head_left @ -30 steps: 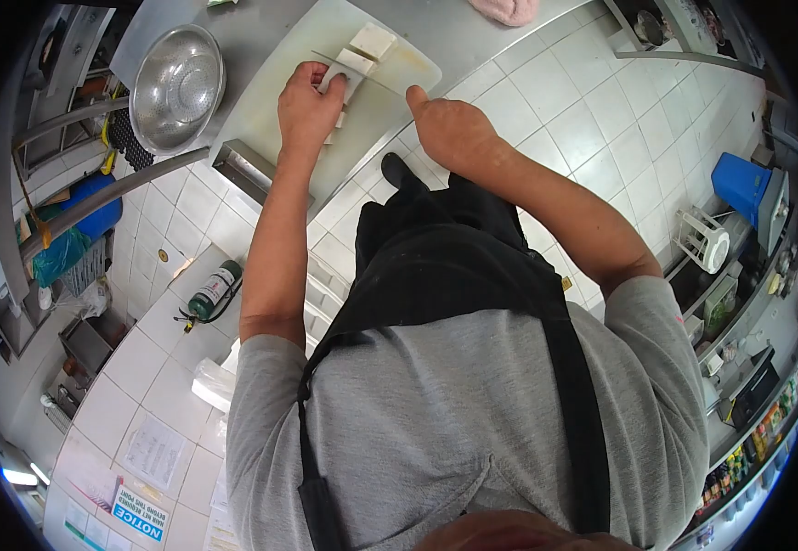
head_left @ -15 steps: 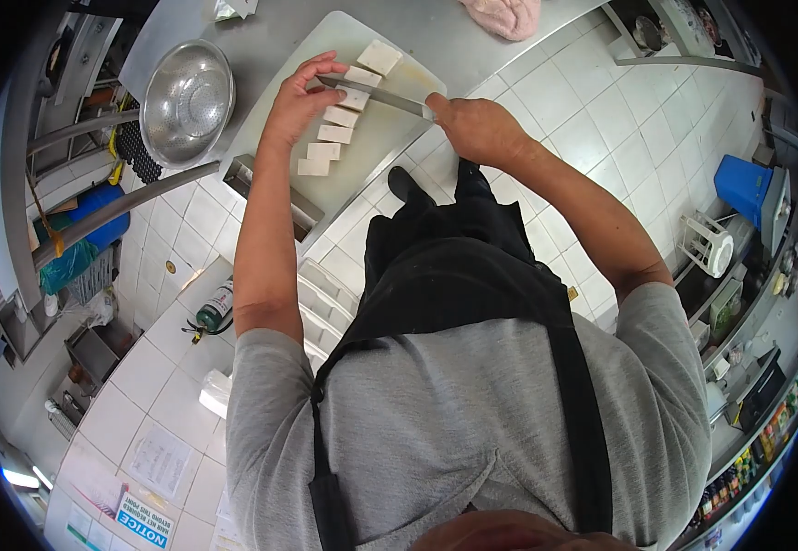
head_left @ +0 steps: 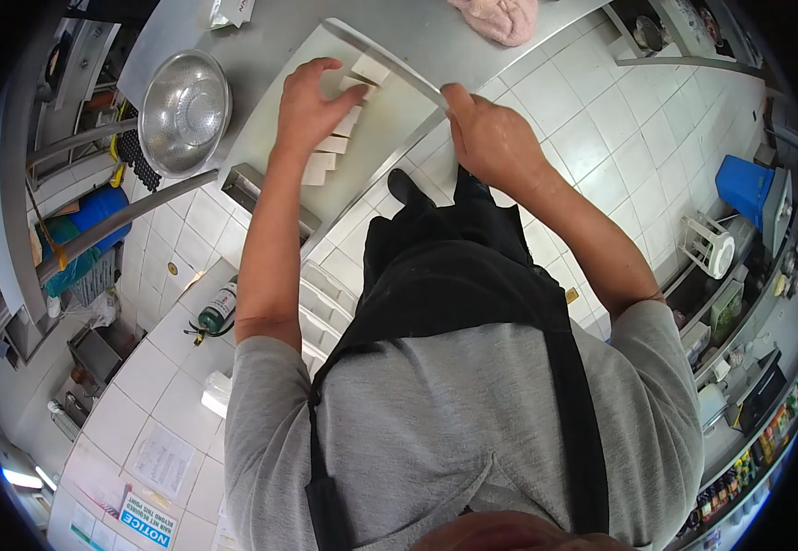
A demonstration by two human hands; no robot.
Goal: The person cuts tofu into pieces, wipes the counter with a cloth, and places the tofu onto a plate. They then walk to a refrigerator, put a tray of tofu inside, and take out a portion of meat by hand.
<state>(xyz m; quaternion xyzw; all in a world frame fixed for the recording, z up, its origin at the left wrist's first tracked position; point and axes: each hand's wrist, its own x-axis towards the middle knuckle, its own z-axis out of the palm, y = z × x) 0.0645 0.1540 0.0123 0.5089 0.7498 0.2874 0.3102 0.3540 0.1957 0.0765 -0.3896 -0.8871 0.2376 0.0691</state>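
A row of white tofu-like blocks (head_left: pixel 332 144) lies across a pale cutting board (head_left: pixel 390 119), cut into several pieces. My left hand (head_left: pixel 311 106) is over the row with thumb and fingers apart, the thumb tip at the blocks near the upper end. It covers part of the row. The handle of a kitchen knife (head_left: pixel 385 57) is wrapped in my right hand (head_left: pixel 495 138), at the board's right side. Its long blade points up and left, past the block (head_left: pixel 371 68) at the row's upper end.
A metal colander (head_left: pixel 186 112) stands left of the board on the steel counter (head_left: pixel 275 41). At the top are a pink cloth (head_left: pixel 500 18) and a white packet (head_left: pixel 226 11). A metal tray-like recess (head_left: pixel 244 184) sits by the board's lower left edge.
The knife has moved from across the middle of the row to beyond its upper end. My left hand has shifted slightly right, its thumb and fingers spread wider.
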